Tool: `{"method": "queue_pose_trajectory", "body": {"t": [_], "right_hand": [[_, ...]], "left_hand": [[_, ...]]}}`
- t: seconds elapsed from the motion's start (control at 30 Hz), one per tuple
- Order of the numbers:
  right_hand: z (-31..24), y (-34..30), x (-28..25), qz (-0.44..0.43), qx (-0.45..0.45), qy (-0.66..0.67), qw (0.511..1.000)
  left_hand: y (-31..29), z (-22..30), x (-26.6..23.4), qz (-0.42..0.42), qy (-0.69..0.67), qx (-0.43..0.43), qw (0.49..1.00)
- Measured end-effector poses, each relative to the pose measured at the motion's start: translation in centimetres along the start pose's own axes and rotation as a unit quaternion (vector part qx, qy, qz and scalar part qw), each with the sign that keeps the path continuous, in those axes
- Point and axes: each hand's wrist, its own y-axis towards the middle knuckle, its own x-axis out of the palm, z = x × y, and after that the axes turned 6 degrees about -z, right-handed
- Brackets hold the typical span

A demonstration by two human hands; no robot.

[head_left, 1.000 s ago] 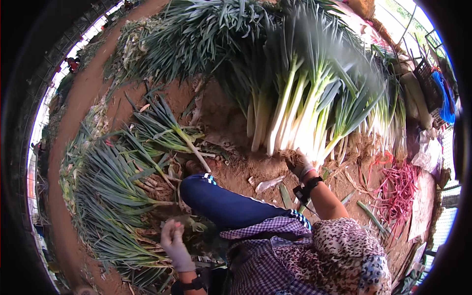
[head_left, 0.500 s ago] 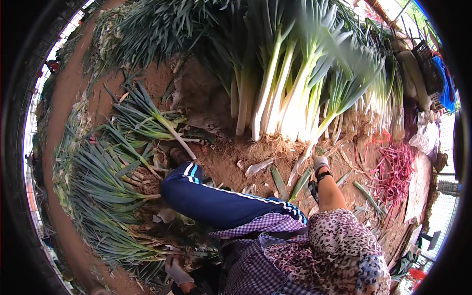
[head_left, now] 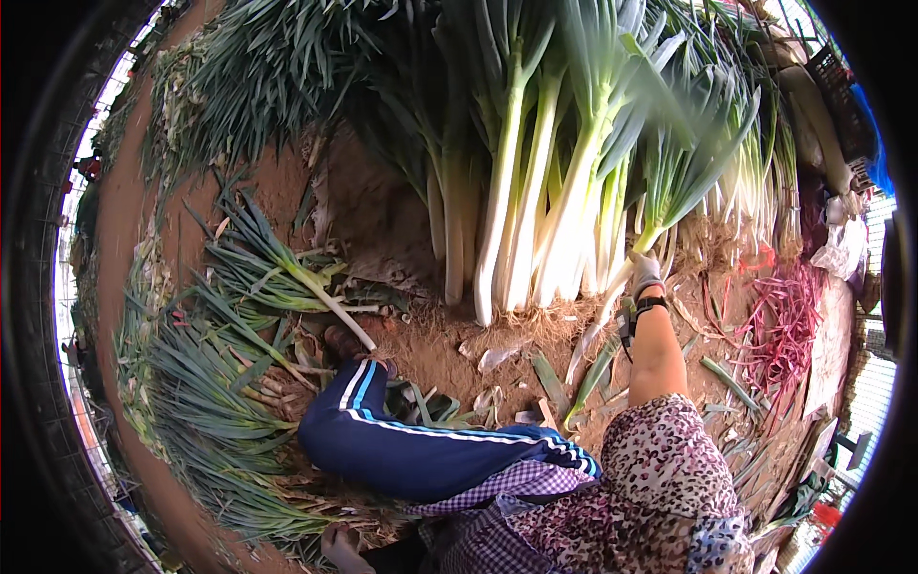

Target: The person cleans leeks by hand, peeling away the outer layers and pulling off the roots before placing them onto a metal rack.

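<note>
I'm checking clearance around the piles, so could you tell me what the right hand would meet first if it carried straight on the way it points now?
The right hand points up at the leek it seems to grip; beyond that, probably the standing leek bundles, though depth is unclear.

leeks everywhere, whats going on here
A person sits on bare earth among heaps of leeks. Their gloved right hand grips a leek near its white base, lifting it in front of the big leek pile. The left hand is low at the picture's bottom edge, near the trimmed green leaves on the left; what it holds cannot be made out. A heap of red ties lies to the right.
</note>
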Motion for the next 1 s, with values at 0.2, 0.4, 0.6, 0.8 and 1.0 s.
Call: {"method": "queue_pose_trajectory", "body": {"t": [0.2, 0.4, 0.6, 0.8, 1.0], "right_hand": [[-1.6, -2.2, -1.7, -0.025, 0.083, -0.031, 0.996], [-3.0, -3.2, -0.9, 0.000, -0.020, -0.033, 0.999], [-9.3, 3.4, -1.4, -0.053, -0.039, -0.255, 0.965], [-9.6, 10.1, 2.1, -0.060, -0.128, -0.300, 0.943], [-11.3, -6.2, 6.9, 0.022, -0.339, -0.212, 0.917]], "left_hand": [[-5.5, 10.1, 6.6, -0.032, 0.032, -0.040, 0.998], [-1.8, 6.7, 6.8, -0.105, 0.013, -0.002, 0.994], [-2.0, 6.0, 5.7, -0.115, 0.050, -0.035, 0.992], [-2.5, 4.8, 6.2, -0.175, -0.039, -0.009, 0.984], [-1.9, -0.7, 1.6, -0.232, 0.012, 0.020, 0.972]]}}
